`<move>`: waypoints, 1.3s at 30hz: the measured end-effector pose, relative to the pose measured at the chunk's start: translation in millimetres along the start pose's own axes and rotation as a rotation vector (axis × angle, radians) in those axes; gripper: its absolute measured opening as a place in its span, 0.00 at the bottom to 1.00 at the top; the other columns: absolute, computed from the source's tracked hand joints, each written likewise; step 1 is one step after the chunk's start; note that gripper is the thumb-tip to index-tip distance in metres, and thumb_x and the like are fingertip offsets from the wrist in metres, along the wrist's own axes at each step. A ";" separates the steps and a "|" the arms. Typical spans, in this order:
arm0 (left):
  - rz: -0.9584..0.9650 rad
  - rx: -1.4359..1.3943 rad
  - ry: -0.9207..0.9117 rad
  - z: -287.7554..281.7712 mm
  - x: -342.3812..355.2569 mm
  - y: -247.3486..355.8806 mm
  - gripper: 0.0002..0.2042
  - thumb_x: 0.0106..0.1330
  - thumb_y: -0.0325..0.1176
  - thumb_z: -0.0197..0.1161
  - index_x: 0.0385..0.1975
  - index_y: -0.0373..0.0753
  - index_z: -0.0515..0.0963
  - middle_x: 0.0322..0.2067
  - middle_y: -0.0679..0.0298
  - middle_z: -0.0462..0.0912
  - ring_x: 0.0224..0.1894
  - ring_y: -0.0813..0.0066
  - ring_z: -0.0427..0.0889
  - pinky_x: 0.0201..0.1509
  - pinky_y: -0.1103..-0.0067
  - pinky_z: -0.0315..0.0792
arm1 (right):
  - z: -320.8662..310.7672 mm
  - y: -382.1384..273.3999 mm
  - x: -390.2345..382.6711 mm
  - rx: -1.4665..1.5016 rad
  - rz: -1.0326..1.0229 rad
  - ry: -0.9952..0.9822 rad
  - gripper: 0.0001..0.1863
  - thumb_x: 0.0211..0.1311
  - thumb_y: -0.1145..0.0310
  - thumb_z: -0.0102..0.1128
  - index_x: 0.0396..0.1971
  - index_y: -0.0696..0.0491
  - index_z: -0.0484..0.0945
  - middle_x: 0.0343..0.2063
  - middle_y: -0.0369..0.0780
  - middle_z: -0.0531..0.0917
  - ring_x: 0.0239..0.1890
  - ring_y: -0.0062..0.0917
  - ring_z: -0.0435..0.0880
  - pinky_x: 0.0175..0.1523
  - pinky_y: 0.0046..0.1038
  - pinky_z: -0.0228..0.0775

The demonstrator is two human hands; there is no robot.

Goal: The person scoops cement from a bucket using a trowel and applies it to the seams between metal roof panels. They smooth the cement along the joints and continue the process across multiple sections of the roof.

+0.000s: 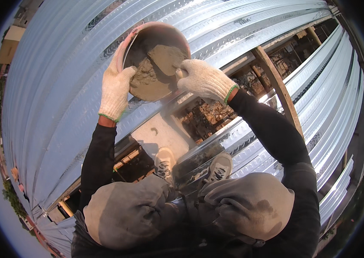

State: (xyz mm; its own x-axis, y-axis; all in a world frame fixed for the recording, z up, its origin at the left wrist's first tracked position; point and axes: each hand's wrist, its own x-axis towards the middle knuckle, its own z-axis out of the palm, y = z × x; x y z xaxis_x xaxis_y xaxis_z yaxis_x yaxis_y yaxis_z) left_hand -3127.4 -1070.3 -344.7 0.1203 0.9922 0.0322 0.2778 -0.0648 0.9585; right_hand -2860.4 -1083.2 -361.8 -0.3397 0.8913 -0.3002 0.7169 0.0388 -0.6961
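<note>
A reddish round bucket [183,38] is tilted toward me above the metal decking, with wet grey mortar [152,89] inside it. My left hand [115,89], in a white knit glove with a green cuff edge, grips the bucket's left rim, its thumb over the inside. My right hand [205,79], gloved alike, is closed at the right side of the bucket's mouth. Beside its fingers lies a flat mortar-coated blade [167,59], which looks like a trowel; its handle is hidden in the fist.
Ribbed shiny metal decking [61,86] spreads around me. A gap beside a concrete beam [162,131] shows rubble [208,118] below. A wooden plank [279,88] spans the opening on the right. My shoes [220,165] stand at the beam and the decking's edge.
</note>
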 end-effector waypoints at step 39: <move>0.073 0.234 -0.022 14.8 5.0 -7.1 0.31 0.79 0.31 0.59 0.82 0.59 0.73 0.79 0.63 0.75 0.79 0.63 0.76 0.85 0.63 0.71 | -17.3 18.6 -2.3 -0.448 -0.302 0.150 0.15 0.69 0.60 0.71 0.42 0.59 0.89 0.34 0.52 0.93 0.41 0.50 0.95 0.49 0.49 0.88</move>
State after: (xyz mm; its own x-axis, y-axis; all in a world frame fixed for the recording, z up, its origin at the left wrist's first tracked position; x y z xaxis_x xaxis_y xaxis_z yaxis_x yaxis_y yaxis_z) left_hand -3114.7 -1066.4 -355.5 0.1681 0.9816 0.0902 0.4807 -0.1615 0.8619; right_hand -2835.7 -1076.7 -362.8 -0.5035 0.8639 -0.0117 0.8007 0.4615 -0.3819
